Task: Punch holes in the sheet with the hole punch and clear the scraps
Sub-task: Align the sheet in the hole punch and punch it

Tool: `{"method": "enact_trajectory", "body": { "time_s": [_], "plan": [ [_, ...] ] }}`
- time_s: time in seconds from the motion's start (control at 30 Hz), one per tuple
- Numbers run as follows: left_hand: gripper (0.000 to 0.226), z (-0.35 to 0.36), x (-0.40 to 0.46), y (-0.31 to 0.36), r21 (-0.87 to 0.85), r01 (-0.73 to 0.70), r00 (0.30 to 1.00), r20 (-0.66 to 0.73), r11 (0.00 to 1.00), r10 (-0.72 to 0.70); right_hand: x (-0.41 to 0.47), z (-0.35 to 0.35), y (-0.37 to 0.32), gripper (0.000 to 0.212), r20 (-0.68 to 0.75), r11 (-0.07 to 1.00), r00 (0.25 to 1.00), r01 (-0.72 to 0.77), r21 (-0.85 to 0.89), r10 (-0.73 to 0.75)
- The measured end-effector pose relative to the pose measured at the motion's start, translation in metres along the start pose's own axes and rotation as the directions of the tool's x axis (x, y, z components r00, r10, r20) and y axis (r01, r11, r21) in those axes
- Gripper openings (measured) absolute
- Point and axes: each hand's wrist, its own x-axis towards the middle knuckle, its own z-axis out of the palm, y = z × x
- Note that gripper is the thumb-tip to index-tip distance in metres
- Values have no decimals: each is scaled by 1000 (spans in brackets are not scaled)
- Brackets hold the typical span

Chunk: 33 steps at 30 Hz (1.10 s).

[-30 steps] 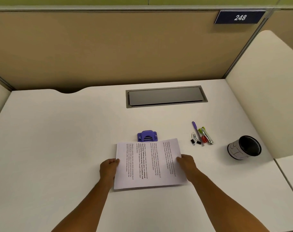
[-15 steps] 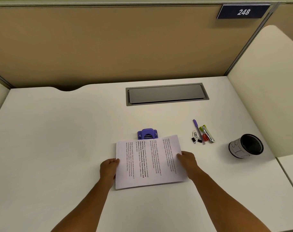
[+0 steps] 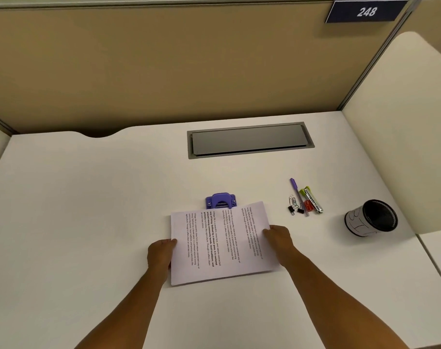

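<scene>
Both bare forearms are extended forward over the white desk (image 3: 88,210), converging on a printed sheet (image 3: 222,245) that lies in front of the person. The left hand (image 3: 160,253) is curled against the sheet's left edge, which is pinched between thumb and fingers; the right hand (image 3: 277,239) is curled over the right edge and grips it likewise, though the fingers beneath the paper are hidden. The sheet's far edge is seen at the mouth of the purple hole punch (image 3: 220,200), whose front is covered by the paper; whether the edge is inserted cannot be told. The printed text is too small to read fully.
</scene>
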Motion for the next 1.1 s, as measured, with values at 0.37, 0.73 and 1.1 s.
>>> {"method": "enact_trajectory", "body": {
  "time_s": [0.37,0.73,1.1],
  "plan": [
    [10,7,-8,3,-16,61,997,58,998,-60,0,-13,3,25,-36,1000,999,-6,-7,6],
    [16,6,0,17,23,3,995,102,1000,-5,0,-5,-2,22,-29,1000,999,-15,-19,14],
    [20,16,9,31,111,-30,999,36,993,26,11,-8,-5,21,-54,999,998,-40,31,42]
  ]
}}
